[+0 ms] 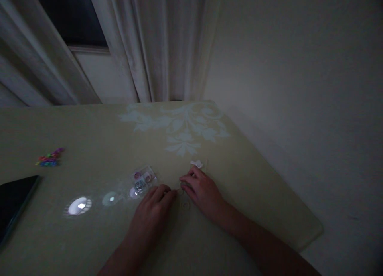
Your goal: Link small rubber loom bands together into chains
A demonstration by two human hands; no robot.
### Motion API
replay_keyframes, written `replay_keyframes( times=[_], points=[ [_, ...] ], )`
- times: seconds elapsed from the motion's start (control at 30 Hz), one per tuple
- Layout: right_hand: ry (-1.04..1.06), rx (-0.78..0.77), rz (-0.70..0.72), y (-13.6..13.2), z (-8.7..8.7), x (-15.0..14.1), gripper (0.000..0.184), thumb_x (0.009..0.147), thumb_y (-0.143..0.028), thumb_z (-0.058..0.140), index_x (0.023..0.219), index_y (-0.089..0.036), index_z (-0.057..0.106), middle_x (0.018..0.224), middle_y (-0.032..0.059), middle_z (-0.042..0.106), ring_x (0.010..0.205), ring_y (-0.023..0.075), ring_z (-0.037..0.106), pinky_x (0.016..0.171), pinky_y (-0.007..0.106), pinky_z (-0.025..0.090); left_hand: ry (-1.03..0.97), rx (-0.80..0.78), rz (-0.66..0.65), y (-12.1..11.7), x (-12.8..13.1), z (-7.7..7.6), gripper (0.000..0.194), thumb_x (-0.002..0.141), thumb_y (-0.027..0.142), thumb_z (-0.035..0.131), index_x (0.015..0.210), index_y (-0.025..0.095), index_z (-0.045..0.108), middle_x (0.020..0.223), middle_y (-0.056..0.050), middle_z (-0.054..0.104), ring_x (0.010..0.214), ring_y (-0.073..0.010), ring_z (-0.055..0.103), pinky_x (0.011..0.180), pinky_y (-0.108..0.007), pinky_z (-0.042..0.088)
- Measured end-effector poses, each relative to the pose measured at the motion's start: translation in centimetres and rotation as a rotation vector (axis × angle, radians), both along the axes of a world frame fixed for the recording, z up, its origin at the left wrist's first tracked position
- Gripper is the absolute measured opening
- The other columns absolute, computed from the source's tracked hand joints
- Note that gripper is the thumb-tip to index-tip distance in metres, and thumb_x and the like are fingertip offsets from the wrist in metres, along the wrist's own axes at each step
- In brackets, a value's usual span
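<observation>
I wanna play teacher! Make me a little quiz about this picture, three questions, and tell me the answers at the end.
1. True or false: the bright pile is to the left of the clear box.
2. Pick one. What is between the fingertips of the two hands?
A) a spoon
B) a ring
C) a crayon
3. Fill in the blank: the ____ hand is closer to the clear box.

Key:
1. True.
2. B.
3. Left: the left hand is right by the box, and the right hand is farther away.
</observation>
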State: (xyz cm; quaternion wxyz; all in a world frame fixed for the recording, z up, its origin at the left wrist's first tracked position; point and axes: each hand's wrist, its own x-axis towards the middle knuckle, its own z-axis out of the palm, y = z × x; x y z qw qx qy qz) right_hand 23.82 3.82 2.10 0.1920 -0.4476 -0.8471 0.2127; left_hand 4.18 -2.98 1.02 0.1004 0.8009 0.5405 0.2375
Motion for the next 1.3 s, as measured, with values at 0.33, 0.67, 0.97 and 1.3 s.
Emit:
replay_keyframes(
  times=[0.33,0.67,0.97,1.3],
  points=[
    [0.101,-0.093,-0.004,-0.1,0.8,0.2,0.008,0.099,-0.009,0.067,0.097,-0.016,0.068,0.103,0.006,0.062,0.094,0.02,0.061,0.085,0.033,0.049,-0.319,-0.073,0.094,-0.4,-1.5,-0.2,0.018,0.103,0.022,0.051,0.098,0.023,0.068,0.089,-0.003,0.075,0.079,-0.0187,0.074,0.07,-0.027,0.059],
    [0.588,-0.523,0.041,-1.6,1.6,-0.7,0.009,0.096,-0.028,0.072,0.094,-0.02,0.071,0.085,-0.0013,0.061,0.077,0.0131,0.055,0.068,0.025,0.042,-0.62,-0.001,0.051,-1.3,-1.4,1.9,0.013,0.096,0.02,0.068,0.102,0.028,0.076,0.091,0.003,0.08,0.08,-0.013,0.077,0.074,-0.018,0.06],
    [0.748,-0.735,-0.003,-2.3,1.7,-1.1,0.021,0.09,-0.037,0.079,0.09,-0.017,0.072,0.081,0.0008,0.068,0.073,0.0135,0.057,0.067,0.026,0.044,-0.607,0.099,-0.006,-1.6,-1.8,0.9,0.028,0.098,0.014,0.067,0.118,0.03,0.077,0.101,-0.001,0.08,0.088,-0.013,0.078,0.077,-0.017,0.061],
    [0.712,-0.669,-0.015,-2.4,1.9,-1.1,0.017,0.088,-0.035,0.079,0.09,-0.018,0.078,0.079,0.0008,0.065,0.072,0.0138,0.056,0.064,0.026,0.043,-0.606,0.104,-0.04,-1.6,-1.8,1.0,0.034,0.099,0.009,0.062,0.121,0.031,0.076,0.1,-0.001,0.076,0.088,-0.0126,0.076,0.076,-0.017,0.059]
  ],
)
